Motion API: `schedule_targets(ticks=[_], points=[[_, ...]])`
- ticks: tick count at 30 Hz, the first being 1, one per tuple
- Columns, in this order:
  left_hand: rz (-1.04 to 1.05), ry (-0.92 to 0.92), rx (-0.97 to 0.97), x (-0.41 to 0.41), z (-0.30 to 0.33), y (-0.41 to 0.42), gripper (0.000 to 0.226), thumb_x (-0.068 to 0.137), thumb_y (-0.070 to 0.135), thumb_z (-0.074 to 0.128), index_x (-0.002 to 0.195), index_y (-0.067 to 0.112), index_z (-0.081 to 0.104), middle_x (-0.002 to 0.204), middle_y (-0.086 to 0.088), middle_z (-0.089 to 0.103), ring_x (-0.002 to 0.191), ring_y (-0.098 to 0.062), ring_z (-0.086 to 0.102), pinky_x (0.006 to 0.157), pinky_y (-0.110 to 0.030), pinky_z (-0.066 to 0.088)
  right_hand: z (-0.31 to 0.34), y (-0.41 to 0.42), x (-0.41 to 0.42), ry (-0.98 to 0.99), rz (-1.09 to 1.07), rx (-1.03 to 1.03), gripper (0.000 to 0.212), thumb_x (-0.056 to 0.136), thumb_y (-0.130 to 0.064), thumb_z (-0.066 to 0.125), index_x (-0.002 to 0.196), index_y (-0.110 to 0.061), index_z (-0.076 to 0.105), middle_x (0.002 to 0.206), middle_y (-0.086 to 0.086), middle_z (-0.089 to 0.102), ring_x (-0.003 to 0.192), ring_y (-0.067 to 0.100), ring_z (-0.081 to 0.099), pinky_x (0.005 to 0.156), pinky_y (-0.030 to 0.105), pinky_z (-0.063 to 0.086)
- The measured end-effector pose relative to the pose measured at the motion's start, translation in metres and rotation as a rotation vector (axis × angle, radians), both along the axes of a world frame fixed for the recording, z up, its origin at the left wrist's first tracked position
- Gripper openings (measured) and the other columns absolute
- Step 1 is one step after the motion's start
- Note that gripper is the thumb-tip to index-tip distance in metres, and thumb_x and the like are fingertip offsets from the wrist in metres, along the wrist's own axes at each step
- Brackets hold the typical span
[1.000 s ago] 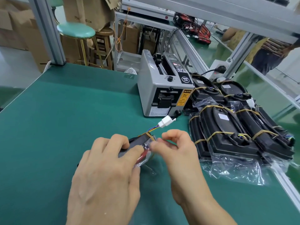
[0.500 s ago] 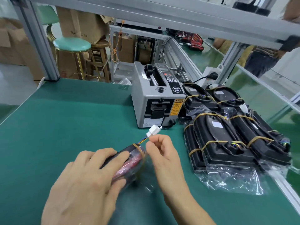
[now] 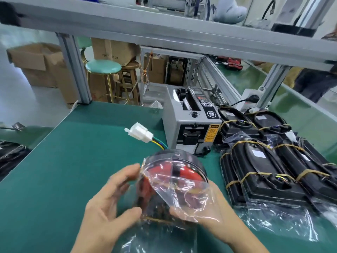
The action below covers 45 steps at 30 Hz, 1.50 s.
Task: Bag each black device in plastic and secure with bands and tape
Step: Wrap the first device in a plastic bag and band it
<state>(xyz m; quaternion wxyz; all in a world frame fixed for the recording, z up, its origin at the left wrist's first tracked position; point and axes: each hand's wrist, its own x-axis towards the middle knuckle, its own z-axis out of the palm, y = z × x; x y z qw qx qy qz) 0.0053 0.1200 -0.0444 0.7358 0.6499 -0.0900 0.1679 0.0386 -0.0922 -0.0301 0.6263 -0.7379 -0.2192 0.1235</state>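
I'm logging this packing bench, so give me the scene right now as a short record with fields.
surface: green bench mat
in hand: bagged device, held off the mat
left hand: grips the bag's left side
right hand: holds it from underneath
connector: white, sticking out above
finished pile: banded, at right
tape dispenser: behind

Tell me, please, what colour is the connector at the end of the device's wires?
White; the connector shows clearly in the head view.
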Motion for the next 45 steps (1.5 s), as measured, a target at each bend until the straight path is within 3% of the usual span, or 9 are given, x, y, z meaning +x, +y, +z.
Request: schedule_targets(ticks=[4,8,13,18,23,28,38,41,45], points=[[0.105,-0.060,0.027,-0.007,0.027,0.005,0.052,0.057,0.029,0.064,0.107,0.043,0.068,0.123,0.010,0.064,0.122,-0.011,0.053,0.094,-0.023,0.045,0.001,0.005,0.002,0.028,0.089,0.086,0.052,0.071,0.007,0.074,0.115,-0.009,0.049,0.099,-0.020,0.073,0.092,-0.003,0.068,0.077,0.010,0.050],[0.337,-0.064,0.498,-0.009,0.057,-0.024,0.053,0.058,0.076,0.063,0.097,0.040,0.057,0.098,0.013,0.057,0.095,0.001,0.053,0.078,-0.005,0.037,-0.005,0.011,-0.002,-0.028,0.041,0.065,0.048,0.071,-0.001,0.072,0.108,-0.021,0.049,0.096,-0.028,0.070,0.088,-0.014,0.064,0.073,0.004,0.047],[0.455,-0.166,0.639,-0.007,0.058,-0.033,0.014,0.071,0.039,0.059,0.078,0.026,0.058,0.080,0.012,0.055,0.073,-0.007,0.051,0.072,-0.012,0.040,-0.014,0.013,0.003,-0.091,-0.060,-0.051,0.065,0.075,-0.001,0.071,0.108,-0.056,0.059,0.109,-0.031,0.066,0.101,-0.011,0.061,0.084,0.011,0.048],[0.373,0.087,0.153,0.000,0.039,-0.008,0.032,0.072,0.001,0.076,0.073,0.031,0.066,0.072,0.007,0.065,0.061,0.000,0.057,0.063,-0.007,0.046,-0.016,0.020,0.008,0.071,-0.026,0.033,0.060,0.076,-0.001,0.079,0.129,-0.013,0.053,0.116,0.008,0.069,0.105,0.022,0.067,0.088,0.033,0.054],[0.497,-0.204,0.669,-0.012,0.049,-0.001,0.033,0.071,0.029,0.062,0.104,0.031,0.060,0.111,0.002,0.058,0.108,-0.013,0.051,0.099,-0.013,0.033,-0.008,0.025,0.002,0.060,-0.097,0.006,0.056,0.074,-0.008,0.081,0.122,-0.021,0.056,0.112,0.002,0.071,0.104,0.021,0.068,0.093,0.043,0.053],[0.222,-0.337,0.952,-0.004,0.056,0.002,0.077,0.066,0.027,0.069,0.138,0.022,0.044,0.142,0.013,0.042,0.136,-0.017,0.036,0.113,-0.038,0.029,0.025,0.038,-0.008,-0.514,-0.409,-0.531,0.030,0.063,-0.028,0.071,0.090,-0.029,0.059,0.080,-0.012,0.062,0.073,0.010,0.056,0.063,0.028,0.048],[0.067,-0.134,0.671,0.006,0.047,0.020,0.059,0.059,0.026,0.080,0.113,0.034,0.057,0.114,0.016,0.061,0.103,-0.004,0.059,0.089,-0.005,0.038,0.047,0.041,-0.013,-0.665,-0.309,-0.743,0.049,0.063,-0.026,0.076,0.108,-0.032,0.058,0.097,-0.018,0.061,0.089,0.008,0.052,0.080,0.028,0.039],[0.030,-0.011,0.551,0.013,0.043,0.050,0.068,0.047,0.027,0.087,0.109,0.038,0.061,0.104,0.012,0.067,0.089,-0.004,0.065,0.082,-0.007,0.045,0.052,0.028,-0.003,-0.471,-0.106,-0.786,0.077,0.065,-0.039,0.076,0.132,-0.044,0.038,0.117,-0.028,0.051,0.107,-0.004,0.045,0.096,0.022,0.034],[-0.044,0.175,0.422,0.026,0.025,0.092,0.078,0.036,0.031,0.090,0.108,0.046,0.064,0.107,0.011,0.071,0.090,-0.005,0.069,0.079,-0.009,0.049,0.047,0.027,0.019,-0.085,-0.015,-0.475,0.065,0.066,-0.021,0.087,0.117,-0.043,0.054,0.113,-0.025,0.060,0.102,-0.009,0.056,0.081,0.008,0.043]])
